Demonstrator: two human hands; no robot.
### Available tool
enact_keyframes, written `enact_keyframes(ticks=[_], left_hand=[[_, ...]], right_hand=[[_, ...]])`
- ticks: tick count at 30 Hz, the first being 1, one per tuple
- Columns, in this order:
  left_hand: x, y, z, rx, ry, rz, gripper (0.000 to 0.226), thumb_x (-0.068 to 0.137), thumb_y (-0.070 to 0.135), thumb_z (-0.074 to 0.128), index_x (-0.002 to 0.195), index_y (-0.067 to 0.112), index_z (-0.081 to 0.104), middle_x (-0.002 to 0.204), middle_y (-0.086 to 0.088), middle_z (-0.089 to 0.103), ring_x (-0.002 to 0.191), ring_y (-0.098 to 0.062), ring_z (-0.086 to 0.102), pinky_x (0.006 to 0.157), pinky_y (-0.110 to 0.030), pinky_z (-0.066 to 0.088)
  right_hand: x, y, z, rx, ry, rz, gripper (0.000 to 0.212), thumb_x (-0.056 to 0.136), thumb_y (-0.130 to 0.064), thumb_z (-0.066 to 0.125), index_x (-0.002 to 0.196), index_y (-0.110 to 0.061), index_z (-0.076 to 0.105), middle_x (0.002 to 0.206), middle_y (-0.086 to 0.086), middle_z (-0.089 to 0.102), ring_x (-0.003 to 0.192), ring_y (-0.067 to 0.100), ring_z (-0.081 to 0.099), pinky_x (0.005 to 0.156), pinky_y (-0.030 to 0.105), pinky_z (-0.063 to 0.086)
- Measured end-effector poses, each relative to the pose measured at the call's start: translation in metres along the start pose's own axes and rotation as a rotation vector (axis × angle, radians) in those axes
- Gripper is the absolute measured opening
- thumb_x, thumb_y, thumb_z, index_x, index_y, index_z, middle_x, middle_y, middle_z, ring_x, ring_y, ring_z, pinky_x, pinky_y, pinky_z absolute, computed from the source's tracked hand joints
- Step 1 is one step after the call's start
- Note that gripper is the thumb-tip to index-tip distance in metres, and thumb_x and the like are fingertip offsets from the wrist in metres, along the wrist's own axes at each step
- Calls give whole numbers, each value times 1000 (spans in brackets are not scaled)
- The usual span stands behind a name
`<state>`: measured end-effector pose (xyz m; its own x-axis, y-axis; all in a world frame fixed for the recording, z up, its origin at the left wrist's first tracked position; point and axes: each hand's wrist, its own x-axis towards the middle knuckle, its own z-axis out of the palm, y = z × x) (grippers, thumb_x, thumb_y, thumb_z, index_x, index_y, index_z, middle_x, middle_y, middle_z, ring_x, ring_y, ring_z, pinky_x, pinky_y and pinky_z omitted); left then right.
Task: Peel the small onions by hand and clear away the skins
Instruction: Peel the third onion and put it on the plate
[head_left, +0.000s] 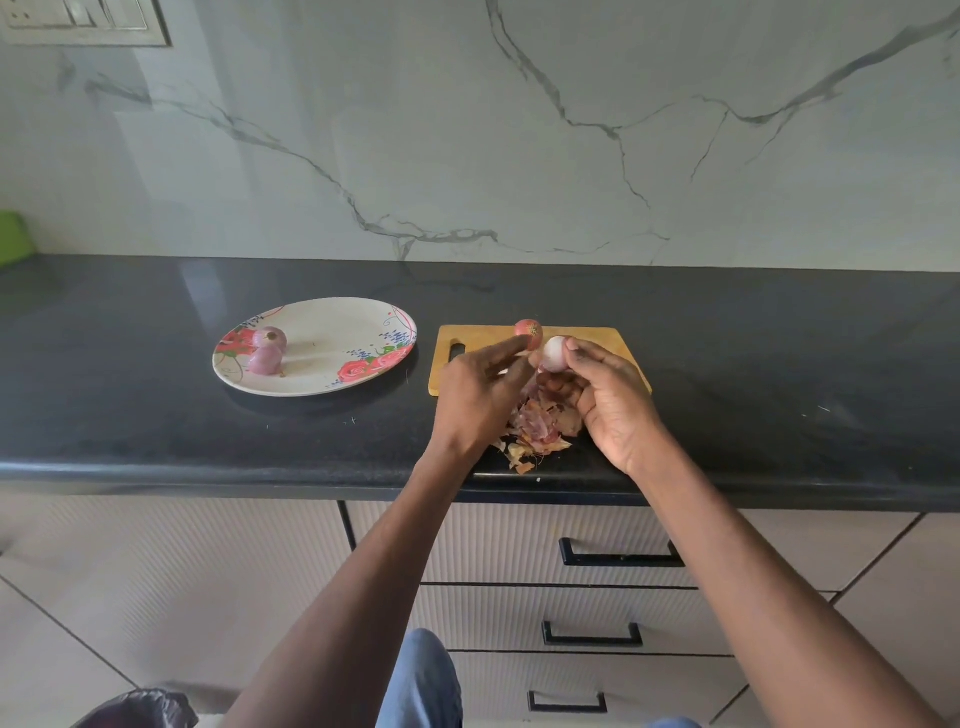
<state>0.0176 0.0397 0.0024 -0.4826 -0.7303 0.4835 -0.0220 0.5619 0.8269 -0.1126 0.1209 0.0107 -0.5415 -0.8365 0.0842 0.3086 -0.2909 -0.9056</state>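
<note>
My right hand (610, 402) grips a small pale peeled onion (555, 354) in its fingertips above the wooden cutting board (597, 340). The thumb and forefinger of my left hand (480, 387) meet at the onion's left side and pinch a bit of its skin. Just behind my left fingertips a red unpeeled onion (529, 331) sits on the board. A pile of loose reddish-brown skins (540, 428) lies below my hands, spilling from the board onto the black counter. On the floral plate (332, 374) to the left, two pinkish peeled onions (267, 351) lie together.
The black counter (156, 431) runs along a marble-look wall, its front edge close to the skins. Drawers with black handles (621, 558) are below. A dark bag (140, 709) sits on the floor at lower left. A green object (13, 236) is at the far left.
</note>
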Motion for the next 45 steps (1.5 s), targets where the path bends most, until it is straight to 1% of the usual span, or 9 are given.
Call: enact_keyframes(ticks=[5,9,13,20,28,32,36,40,45], left_hand=[[1,-6,0,-60,-59,14,34,94,22,72,125,9,71,108,-5,77,94,-12,75,87,-42,61],[-2,2,1,-115,-72,-1,42,90,28,76,126,6,69,102,-6,78,90,-9,75,82,-32,61],[-4,5,1,-126,-53,10,40,90,28,75,123,6,71,102,-5,78,91,-7,74,81,-28,61],[-4,4,1,-148,-27,25,20,93,17,72,111,9,76,92,4,78,86,-10,75,79,-33,62],[-1,-2,-2,-219,-44,-77,24,89,3,69,112,8,76,90,-5,79,83,-27,75,79,-42,62],[-1,1,-1,-194,-36,-59,26,88,10,74,113,11,76,87,-2,78,82,-19,75,75,-35,62],[-1,1,-1,-124,-18,-7,26,87,10,76,113,8,76,90,0,78,80,-9,74,73,-24,59],[2,-2,-2,-9,74,-11,22,87,2,68,105,7,79,89,-1,78,79,-6,72,74,-21,58],[3,1,2,-18,99,-67,28,97,6,55,117,11,75,97,0,78,85,-15,74,78,-30,60]], right_hand=[[-3,-2,1,-31,31,-3,13,92,-15,68,102,-6,66,80,12,73,72,18,68,64,27,57],[-5,-1,2,-172,24,-75,26,74,-26,80,93,-12,69,81,8,75,78,20,70,70,32,56],[-7,-1,2,-224,27,-150,29,70,-27,82,92,-13,69,84,8,76,81,18,73,71,29,57],[-7,5,1,-352,49,-253,21,79,-20,83,93,-12,70,94,11,76,85,18,72,72,27,58],[0,6,-3,-263,-34,-157,17,90,-8,71,107,-11,71,104,8,77,102,21,71,94,37,55],[2,9,-6,-297,-24,-148,19,94,-10,68,112,-5,69,104,12,76,105,29,71,93,37,56],[2,8,-5,-364,-40,-161,17,95,-12,67,110,-7,71,100,8,77,97,19,72,83,31,56],[0,12,-2,-474,-69,-206,14,95,-11,67,108,-12,72,101,7,77,103,23,72,96,40,56],[-3,8,-1,-410,-59,-233,25,94,-4,67,118,-9,69,116,3,74,114,16,67,105,42,51]])
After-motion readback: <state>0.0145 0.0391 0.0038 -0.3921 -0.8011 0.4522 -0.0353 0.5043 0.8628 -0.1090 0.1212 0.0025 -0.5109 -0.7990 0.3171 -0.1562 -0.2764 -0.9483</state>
